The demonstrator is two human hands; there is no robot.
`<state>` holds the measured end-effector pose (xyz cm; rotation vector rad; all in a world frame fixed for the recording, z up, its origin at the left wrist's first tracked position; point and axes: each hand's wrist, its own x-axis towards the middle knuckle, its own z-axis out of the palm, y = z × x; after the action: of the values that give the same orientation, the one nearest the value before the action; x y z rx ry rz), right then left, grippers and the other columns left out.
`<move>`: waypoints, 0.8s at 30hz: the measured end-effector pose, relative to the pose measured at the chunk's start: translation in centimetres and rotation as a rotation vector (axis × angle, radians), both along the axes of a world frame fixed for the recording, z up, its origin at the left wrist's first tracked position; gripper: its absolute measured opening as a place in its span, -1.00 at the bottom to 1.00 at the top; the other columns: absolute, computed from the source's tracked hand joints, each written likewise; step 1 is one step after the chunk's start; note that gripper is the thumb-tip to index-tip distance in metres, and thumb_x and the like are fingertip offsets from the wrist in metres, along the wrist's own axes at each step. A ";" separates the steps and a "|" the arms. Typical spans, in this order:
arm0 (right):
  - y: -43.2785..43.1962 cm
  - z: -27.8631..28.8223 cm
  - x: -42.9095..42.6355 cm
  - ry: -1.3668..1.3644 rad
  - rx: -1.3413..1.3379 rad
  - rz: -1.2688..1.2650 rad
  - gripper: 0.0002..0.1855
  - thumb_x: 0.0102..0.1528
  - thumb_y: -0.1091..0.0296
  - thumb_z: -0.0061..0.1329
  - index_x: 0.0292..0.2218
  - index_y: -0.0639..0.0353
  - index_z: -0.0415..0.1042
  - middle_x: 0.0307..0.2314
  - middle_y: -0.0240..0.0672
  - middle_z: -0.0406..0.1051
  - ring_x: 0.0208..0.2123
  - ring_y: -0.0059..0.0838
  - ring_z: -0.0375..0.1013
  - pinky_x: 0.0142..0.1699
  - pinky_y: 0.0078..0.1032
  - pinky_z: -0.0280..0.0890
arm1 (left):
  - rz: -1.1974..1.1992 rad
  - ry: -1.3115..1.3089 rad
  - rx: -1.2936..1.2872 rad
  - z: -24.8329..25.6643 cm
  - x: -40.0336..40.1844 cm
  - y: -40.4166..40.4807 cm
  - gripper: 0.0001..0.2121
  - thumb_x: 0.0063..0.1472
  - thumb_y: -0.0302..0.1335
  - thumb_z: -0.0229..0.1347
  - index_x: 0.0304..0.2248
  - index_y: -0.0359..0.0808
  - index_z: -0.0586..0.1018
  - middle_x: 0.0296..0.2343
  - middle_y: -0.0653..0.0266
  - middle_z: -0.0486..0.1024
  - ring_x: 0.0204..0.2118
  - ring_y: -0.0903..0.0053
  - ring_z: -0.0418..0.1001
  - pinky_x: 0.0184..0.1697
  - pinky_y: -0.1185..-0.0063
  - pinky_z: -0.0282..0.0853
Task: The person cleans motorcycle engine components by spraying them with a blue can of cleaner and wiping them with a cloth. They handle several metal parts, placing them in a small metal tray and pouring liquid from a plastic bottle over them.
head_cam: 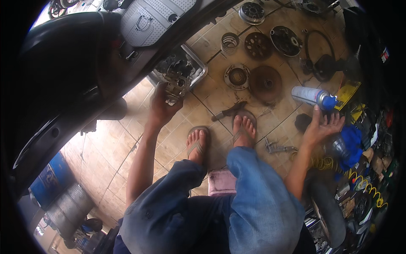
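Note:
My left hand (165, 106) grips a metal engine part (176, 85) with round bores, held over the near edge of a metal tray (199, 57) that holds dark greasy parts. At the right, my right hand (326, 125) has its palm up and fingers apart, just below a spray can (309, 95) with a blue cap. The can appears tilted on its side; whether the fingertips touch it I cannot tell. Between my hands, a hammer (226, 112) lies on the tiles beside my foot. An air blow gun (279, 146) with a yellow coiled hose (326, 163) lies left of my right forearm.
A scooter body with a grey footboard (152, 22) spans the upper left. Clutch discs (265, 84), a coil spring (230, 43), a pulley plate (286, 41) and a drive belt (319, 39) lie on the floor ahead. Tools, a blue cloth (352, 147) and a tyre (328, 212) crowd the right.

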<state>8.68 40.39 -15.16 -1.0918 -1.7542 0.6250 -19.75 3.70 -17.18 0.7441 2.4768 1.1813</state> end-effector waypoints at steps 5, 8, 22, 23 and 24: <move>4.5 -2.9 -1.5 0.023 -0.205 0.056 -0.19 0.10 0.32 0.27 0.21 0.47 0.14 0.09 -0.03 0.29 0.06 -0.32 0.36 0.18 -0.39 0.27 | 0.019 -0.040 -0.054 -0.7 -0.4 0.2 -0.49 -0.01 -0.38 0.33 -0.06 -0.31 0.44 -0.23 0.03 0.55 -0.19 0.17 0.57 -0.17 0.36 0.45; 7.3 -4.8 -0.6 0.109 -0.228 0.042 -0.34 0.13 0.27 0.24 0.12 0.49 0.29 -0.04 -0.08 0.43 -0.05 -0.33 0.45 0.09 -0.42 0.35 | 0.014 0.000 -0.115 -1.9 -1.0 0.1 -0.42 -0.01 -0.37 0.36 0.00 -0.36 0.44 -0.20 0.06 0.58 -0.17 0.29 0.57 -0.11 0.41 0.46; -9.1 1.8 -17.4 -0.124 -0.687 1.095 -0.64 -0.05 0.29 0.22 -0.21 0.26 0.54 -0.48 -0.28 0.52 -0.45 -0.54 0.48 -0.27 -0.46 0.39 | 0.071 0.132 -0.140 -4.1 -3.4 1.9 -0.50 -0.02 -0.38 0.35 -0.09 -0.36 0.46 -0.26 0.01 0.58 -0.21 0.14 0.58 -0.19 0.35 0.47; -9.5 1.8 -18.5 -0.194 -0.691 1.104 -0.64 -0.06 0.24 0.21 -0.23 0.24 0.55 -0.51 -0.26 0.52 -0.47 -0.49 0.48 -0.28 -0.43 0.39 | 0.058 0.146 -0.148 -4.2 -3.5 1.6 -0.49 -0.02 -0.39 0.35 -0.09 -0.36 0.46 -0.24 0.01 0.57 -0.20 0.14 0.58 -0.18 0.35 0.47; -9.8 1.8 -19.5 -0.265 -0.694 1.112 -0.63 -0.07 0.20 0.20 -0.24 0.22 0.56 -0.53 -0.23 0.51 -0.50 -0.44 0.48 -0.29 -0.40 0.39 | 0.046 0.160 -0.155 -4.4 -3.7 1.3 -0.49 -0.03 -0.39 0.35 -0.09 -0.36 0.46 -0.23 0.01 0.57 -0.18 0.14 0.57 -0.17 0.35 0.47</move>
<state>-10.80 30.60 -13.34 -0.5117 -2.4011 1.9367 -23.46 5.01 -21.58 0.7693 2.6930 0.9652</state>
